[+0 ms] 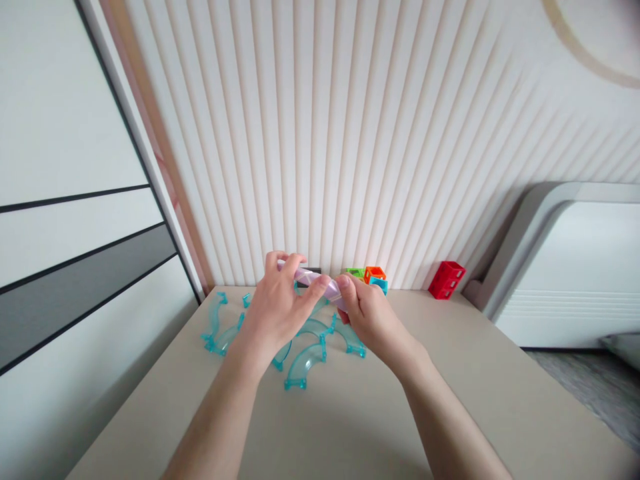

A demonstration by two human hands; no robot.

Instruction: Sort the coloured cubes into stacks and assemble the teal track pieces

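I have the lilac stick (332, 292) in both hands, just below the centre of the frame, raised in front of me and slanting down from left to right. My left hand (277, 303) is closed on the upper-left end, fingers curled around it and thumb laid along the near side. My right hand (373, 317) pinches the lower-right end, thumb pressed on top and fingers tucked underneath; what those fingertips do behind it I cannot tell.

I judge it light, probably thin plastic, since a thumb and a few curled fingers seem enough to carry it. It looks straight, so I take it to be fairly stiff. The smooth, pale-streaked surface may slip if my thumbs slacken, and hard bending or squeezing at the middle could crease or crack it. The two ends are the sound places to hold, with even, gentle pressure.

Below and behind my hands, blue pieces (306, 363) lie scattered over the table (350, 427). An orange block (375, 274) stands just beyond my right hand, and a red block (447, 280) is well apart, at right of centre.
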